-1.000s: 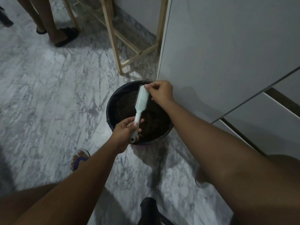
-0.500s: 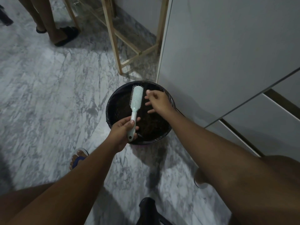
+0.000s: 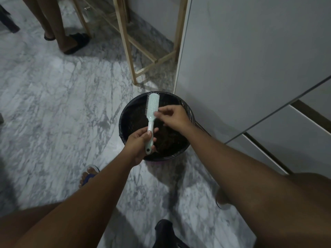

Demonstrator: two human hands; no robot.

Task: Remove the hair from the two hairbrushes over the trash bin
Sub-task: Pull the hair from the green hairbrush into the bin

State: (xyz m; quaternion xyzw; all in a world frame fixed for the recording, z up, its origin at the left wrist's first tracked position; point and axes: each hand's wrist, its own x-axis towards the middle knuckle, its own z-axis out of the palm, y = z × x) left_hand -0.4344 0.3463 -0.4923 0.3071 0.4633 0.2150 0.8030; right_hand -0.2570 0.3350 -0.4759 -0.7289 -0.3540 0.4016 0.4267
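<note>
Hairbrush in pale mint sits just above centre of the frame, held nearly upright over the trash bin, its head reaching the bin's far rim. The left hand is wrapped closed around the handle, thumb along the front. The right hand is at the right edge of the bristles, its fingertips pinched together against the lower part of the head; whether any strand is caught between them is too small to tell. Half a second earlier that hand hung loose and spread over the bin, away from the brush, and a second ago it pinched at the top of the head, so it seems one pull has been dropped and the hand has come back lower down for another. That suggests this brush is not yet clean and the plucking goes on. No second brush can be seen. The bin is round, lined with a black bag, and holds a dark, tangled-looking mass that cannot be made out clearly. It stands on the marble floor, close against a white cabinet on the right of the frame, with a wooden frame behind it at upper centre.
</note>
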